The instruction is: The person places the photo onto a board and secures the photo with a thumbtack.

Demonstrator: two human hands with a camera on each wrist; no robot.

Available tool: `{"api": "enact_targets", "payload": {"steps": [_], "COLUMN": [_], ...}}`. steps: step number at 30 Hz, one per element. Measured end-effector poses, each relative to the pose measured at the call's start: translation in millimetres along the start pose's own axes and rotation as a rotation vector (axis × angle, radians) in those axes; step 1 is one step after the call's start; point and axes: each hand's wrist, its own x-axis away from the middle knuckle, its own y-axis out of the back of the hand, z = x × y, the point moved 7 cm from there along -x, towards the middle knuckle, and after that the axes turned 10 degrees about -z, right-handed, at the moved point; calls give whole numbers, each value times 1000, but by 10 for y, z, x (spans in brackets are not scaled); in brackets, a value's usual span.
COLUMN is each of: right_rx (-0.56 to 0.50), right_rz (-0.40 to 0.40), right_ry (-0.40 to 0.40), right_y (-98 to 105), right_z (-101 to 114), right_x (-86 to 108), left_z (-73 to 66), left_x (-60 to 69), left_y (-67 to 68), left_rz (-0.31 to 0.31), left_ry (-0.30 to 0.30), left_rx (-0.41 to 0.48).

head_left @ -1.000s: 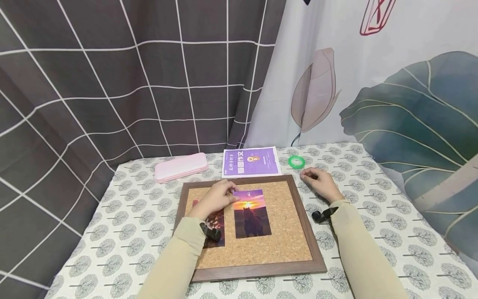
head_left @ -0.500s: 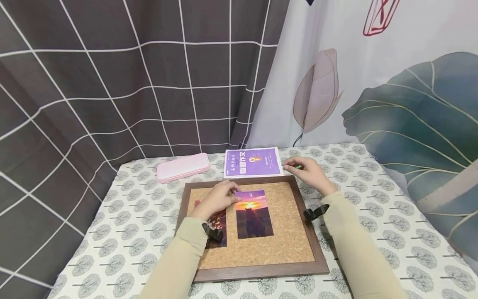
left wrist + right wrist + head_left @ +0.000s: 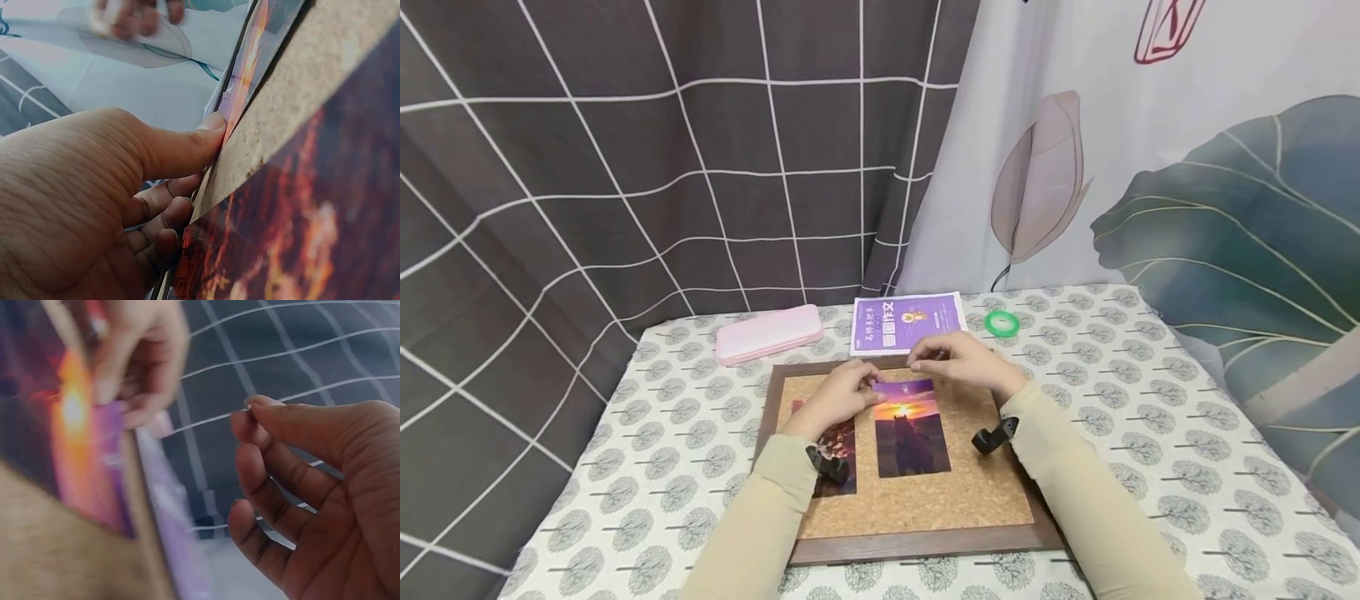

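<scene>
A sunset photo (image 3: 912,446) with a dark horse shape lies on the framed cork board (image 3: 955,508). My left hand (image 3: 838,396) holds the photo at its upper left corner, with the thumb on its edge. Above the board's top edge, right of that corner, my right hand (image 3: 966,360) hovers. In the right wrist view its thumb and index finger pinch a tiny pale thing (image 3: 249,407), too small to name. A second dark reddish photo (image 3: 841,454) lies at the board's left, partly hidden by my left wrist.
Behind the board lie a pink case (image 3: 769,335), a purple booklet (image 3: 906,323) and a green ring (image 3: 1002,323) with a pale centre. Dark grid and pale floral curtains hang at the back. The table (image 3: 625,467) has a tree-print cloth.
My right hand went to the green ring, then came left over the board's top edge towards the photo, and the ring shows again. My left hand stays at the photo's corner.
</scene>
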Motion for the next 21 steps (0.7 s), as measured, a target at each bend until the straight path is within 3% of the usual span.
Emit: {"api": "enact_targets", "payload": {"steps": [3,8,17,21], "right_rx": [-40,-33,-18,1], "right_rz": [55,71,180,183], "right_ry": [-47,-96,-80,-76], "right_y": [-181,-324,-387,-409], "right_z": [-170,-381,-375,-429], "right_x": [8,27,-122,-123], "left_z": [-9,-19,9,0], "left_x": [-5,-9,-7,-5], "left_y": [13,1,3,6], "left_rz": [3,13,-4,-2], "left_ry": [-2,-7,-11,-25], "left_rx": [1,8,7,7]}}
